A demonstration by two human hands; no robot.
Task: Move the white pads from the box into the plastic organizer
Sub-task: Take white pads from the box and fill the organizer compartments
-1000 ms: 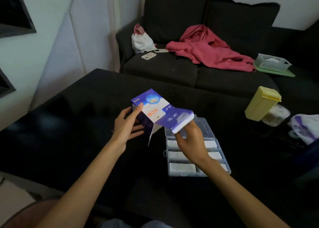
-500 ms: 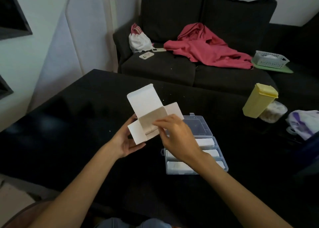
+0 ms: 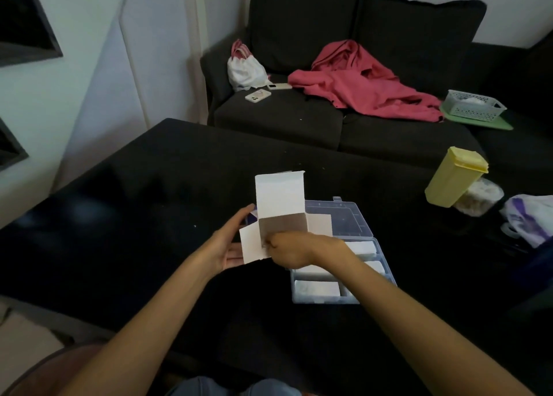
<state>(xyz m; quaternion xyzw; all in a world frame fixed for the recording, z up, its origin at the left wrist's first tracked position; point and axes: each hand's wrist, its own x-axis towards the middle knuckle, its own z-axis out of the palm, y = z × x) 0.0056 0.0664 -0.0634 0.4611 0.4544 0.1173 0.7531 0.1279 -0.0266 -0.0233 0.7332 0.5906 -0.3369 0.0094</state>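
As the box (image 3: 279,213) turned from its printed purple face a second earlier to its plain white inside, flaps spread and mouth toward the camera, the right hand (image 3: 291,250) went from pinching a flap's edge to reaching into the opening, its fingers curled at the mouth; whether they had closed on a pad could not be told. The left hand (image 3: 229,243) cradled the box from its left side, fingers nearly straight along the cardboard. That shift suggested another pad was about to be drawn out. The box hung just above the counter (image 3: 149,186), near its middle, overlapping the left edge of the clear plastic organizer (image 3: 353,225), whose lid lay open. Counted in the organizer: three white pads (image 3: 317,288) showing, one per row, the upper two partly hidden by the right forearm. One box, one organizer, two hands at work; pads left in the box could not be seen.
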